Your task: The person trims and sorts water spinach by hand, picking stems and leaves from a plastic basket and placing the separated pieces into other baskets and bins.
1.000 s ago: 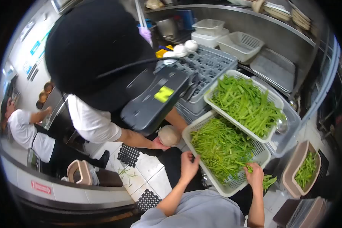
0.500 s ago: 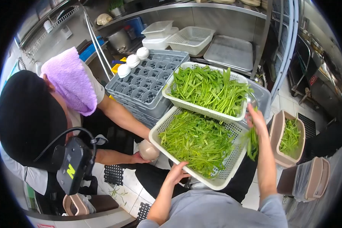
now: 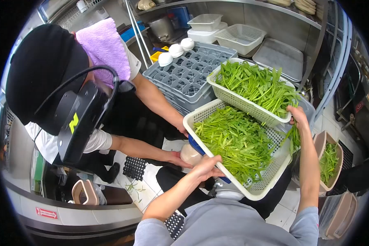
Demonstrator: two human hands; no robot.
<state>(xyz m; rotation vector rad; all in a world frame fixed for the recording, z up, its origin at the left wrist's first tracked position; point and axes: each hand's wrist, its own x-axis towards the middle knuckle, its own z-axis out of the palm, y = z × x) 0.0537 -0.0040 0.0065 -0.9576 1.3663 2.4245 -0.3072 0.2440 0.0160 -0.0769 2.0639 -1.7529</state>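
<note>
My left hand [image 3: 209, 167] grips the near-left rim of the lower white perforated basket [image 3: 270, 186], thumb over the edge. Long-stemmed leafy greens [image 3: 233, 143] fill that tilted basket. My right hand [image 3: 299, 117] is closed at the right corner of the upper white basket [image 3: 250, 104], with a bunch of greens [image 3: 294, 139] hanging below the fingers. More greens [image 3: 254, 86] are heaped in the upper basket, which overlaps the lower one's far side. On the left, a co-worker's hand [image 3: 180, 159] touches a pale brown round object [image 3: 191, 155] beside the lower basket.
Stacked grey glass racks [image 3: 188, 74] carry several white cups. Behind them, a shelf holds an empty white basket [image 3: 240, 39] and a metal tray [image 3: 279, 58]. At right, a beige bin [image 3: 336, 172] contains greens. The co-worker [image 3: 45, 74] leans in from the left.
The view has shifted, so most things sit further right. My left hand's thumb now wraps the lower basket's rim. My right hand is closer against the upper basket's corner. A blue edge shows near the round object.
</note>
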